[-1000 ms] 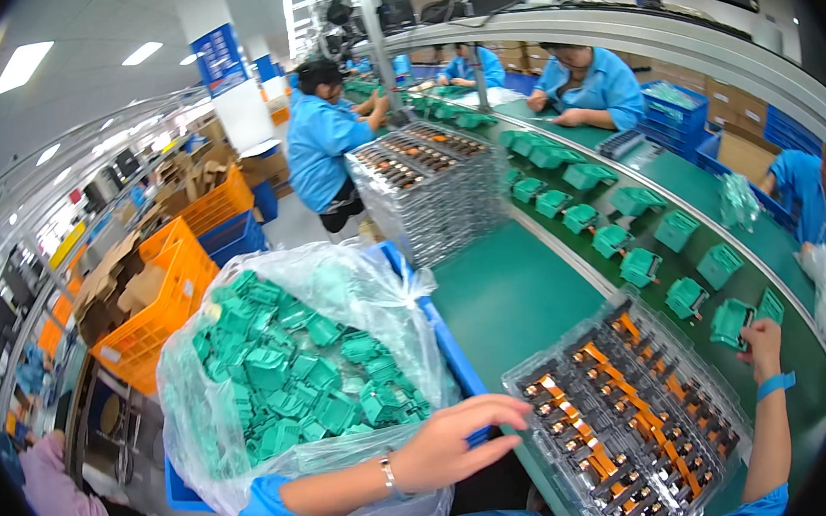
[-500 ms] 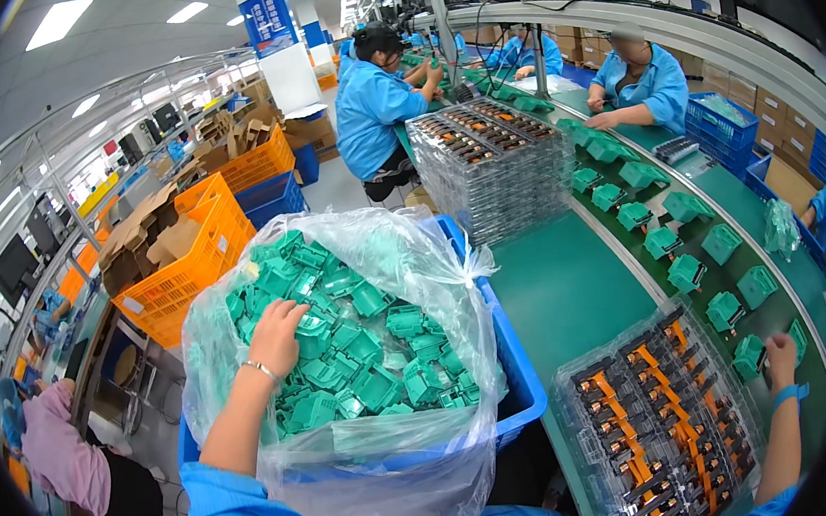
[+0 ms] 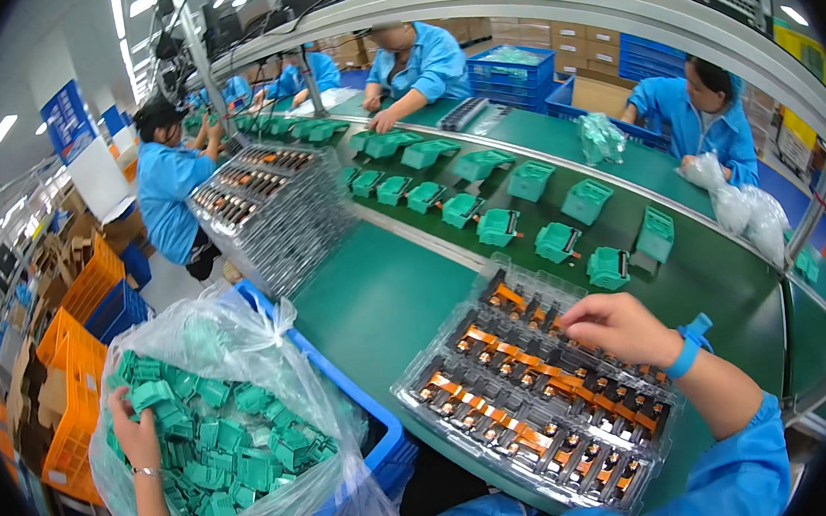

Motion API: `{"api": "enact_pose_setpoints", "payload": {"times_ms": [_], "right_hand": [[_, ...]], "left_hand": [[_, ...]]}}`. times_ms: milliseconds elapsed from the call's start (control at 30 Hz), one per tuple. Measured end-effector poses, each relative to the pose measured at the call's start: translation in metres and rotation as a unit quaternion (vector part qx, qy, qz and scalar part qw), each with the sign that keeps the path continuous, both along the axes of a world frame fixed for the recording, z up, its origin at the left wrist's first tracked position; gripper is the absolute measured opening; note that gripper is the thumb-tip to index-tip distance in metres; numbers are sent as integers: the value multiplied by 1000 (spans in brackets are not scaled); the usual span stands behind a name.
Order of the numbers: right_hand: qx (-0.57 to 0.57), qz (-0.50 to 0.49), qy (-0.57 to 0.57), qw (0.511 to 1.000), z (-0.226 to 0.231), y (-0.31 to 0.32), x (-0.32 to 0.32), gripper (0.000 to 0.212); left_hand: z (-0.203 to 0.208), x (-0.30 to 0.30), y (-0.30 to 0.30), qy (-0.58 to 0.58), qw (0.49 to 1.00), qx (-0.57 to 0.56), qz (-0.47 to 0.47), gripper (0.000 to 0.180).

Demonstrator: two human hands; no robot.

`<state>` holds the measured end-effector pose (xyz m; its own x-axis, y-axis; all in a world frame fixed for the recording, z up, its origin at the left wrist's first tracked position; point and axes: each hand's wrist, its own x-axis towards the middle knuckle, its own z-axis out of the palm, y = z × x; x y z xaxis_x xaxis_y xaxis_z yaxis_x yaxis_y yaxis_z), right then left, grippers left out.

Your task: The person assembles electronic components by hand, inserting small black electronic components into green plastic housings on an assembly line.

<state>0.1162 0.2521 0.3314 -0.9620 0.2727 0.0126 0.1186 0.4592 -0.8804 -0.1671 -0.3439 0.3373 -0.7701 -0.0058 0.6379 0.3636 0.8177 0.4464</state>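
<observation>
On the left, my left hand (image 3: 136,441) reaches into a clear plastic bag (image 3: 306,498) full of green plastic housings (image 3: 254,465). Its fingers are closed on one green housing (image 3: 154,395) at the top of the pile. My right hand (image 3: 625,328), with a blue wrist strap, is over a clear plastic tray (image 3: 426,409) of black parts with orange flex ribbons (image 3: 509,348). Its thumb and fingers are pinched together at the tray's upper right. Whatever they hold, if anything, I cannot make out.
A blue crate (image 3: 372,409) surrounds the bag. Green housings stand in rows on the dark green belt (image 3: 713,315), several with dark parts attached. Stacked clear trays (image 3: 277,221) rise at the far left of the table. Co-workers in blue sit along the line; a metal rail (image 3: 549,10) crosses above.
The view has swung right. My right hand has come from the housings on the belt to the tray. My left hand, earlier resting on the pile, now grips a green housing.
</observation>
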Motion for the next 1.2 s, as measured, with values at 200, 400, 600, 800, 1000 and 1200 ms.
{"api": "enact_pose_setpoints", "payload": {"times_ms": [200, 400, 600, 800, 1000, 1200], "right_hand": [[267, 43, -9, 963, -10, -16, -37, 28], [273, -38, -27, 961, -43, -9, -95, 33], [325, -90, -73, 939, -45, -38, -116, 43], [221, -150, 32, 963, -67, -32, -121, 37], [119, -95, 155, 976, -72, 3, -106, 26], [-466, -157, 140, 860, -39, 4, -85, 27]], "left_hand": [[16, 60, 136, -317, 755, 527, -227, 27], [-2, 102, 256, -547, 584, 493, -341, 27], [-19, 119, 308, -586, 508, 505, -379, 31], [-42, 123, 336, -575, 433, 548, -427, 26], [-51, 132, 352, -559, 444, 514, -475, 27], [-56, 127, 332, -550, 467, 494, -485, 35]]}}
